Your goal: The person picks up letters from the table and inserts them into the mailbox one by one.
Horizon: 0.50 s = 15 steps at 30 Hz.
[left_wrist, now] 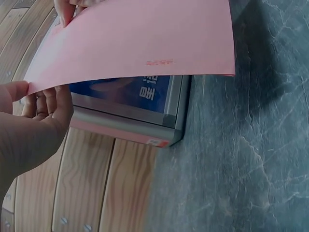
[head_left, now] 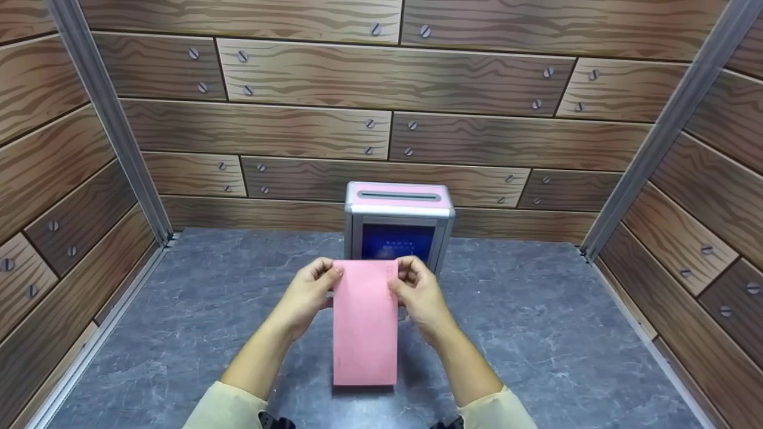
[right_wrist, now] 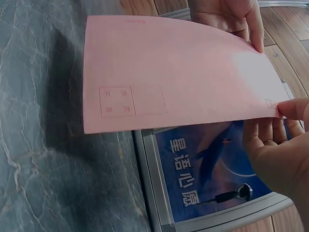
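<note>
A pink envelope hangs lengthwise between both hands in front of a silver-framed box. My left hand pinches its upper left corner, thumb on the near face and fingers behind. At the upper right edge, my right hand pinches it the same way. Small red printed squares mark the envelope's lower part in the right wrist view. The box has a pink top with a long slot and a blue front panel with white characters. In the head view the envelope and hands hide the box's lower front.
A small round metal piece sits on the box's front. Behind the box rises a wood-patterned wall. Grey metal posts stand at the back corners, and a dark marbled tabletop lies under everything.
</note>
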{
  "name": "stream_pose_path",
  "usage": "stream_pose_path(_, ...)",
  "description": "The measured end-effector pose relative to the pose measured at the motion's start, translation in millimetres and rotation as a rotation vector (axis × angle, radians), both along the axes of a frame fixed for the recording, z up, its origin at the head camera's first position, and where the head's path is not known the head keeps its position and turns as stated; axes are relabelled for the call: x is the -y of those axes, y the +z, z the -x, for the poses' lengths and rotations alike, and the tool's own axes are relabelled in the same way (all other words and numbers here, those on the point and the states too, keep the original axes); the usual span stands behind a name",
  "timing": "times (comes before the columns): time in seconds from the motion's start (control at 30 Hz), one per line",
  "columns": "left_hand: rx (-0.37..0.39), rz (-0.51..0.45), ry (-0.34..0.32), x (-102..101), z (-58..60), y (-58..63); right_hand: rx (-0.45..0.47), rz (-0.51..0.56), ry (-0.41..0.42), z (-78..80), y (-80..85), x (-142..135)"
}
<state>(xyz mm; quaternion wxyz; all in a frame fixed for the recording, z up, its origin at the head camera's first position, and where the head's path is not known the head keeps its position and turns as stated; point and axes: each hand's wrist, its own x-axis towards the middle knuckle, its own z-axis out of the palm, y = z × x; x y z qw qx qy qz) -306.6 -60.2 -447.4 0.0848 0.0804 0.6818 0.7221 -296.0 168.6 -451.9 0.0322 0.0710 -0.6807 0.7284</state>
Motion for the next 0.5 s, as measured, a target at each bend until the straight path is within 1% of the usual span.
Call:
stream_pose_path(0.1, -0.026, 0.022, 0.019, -4, -1.4, 3.4, -0.022, -0.013, -0.023, 0.3, 3.0, -2)
stream_pose_path(0.23, -0.069, 0.043, 0.033, -9, -2.5, 8.8, -0.076, -0.019, -0.051, 0.5, 7.1, -5)
stream_pose_path(0.33, -0.091, 0.052, 0.031, -12, -3.7, 13.6, -0.106, -0.012, -0.048, -0.4, 11.4, -8)
stream_pose_path(0.5, -0.122, 0.078, 0.026, -15, -5.0, 21.6, -0.133, -0.027, -0.044, -1.9, 20.8, -12)
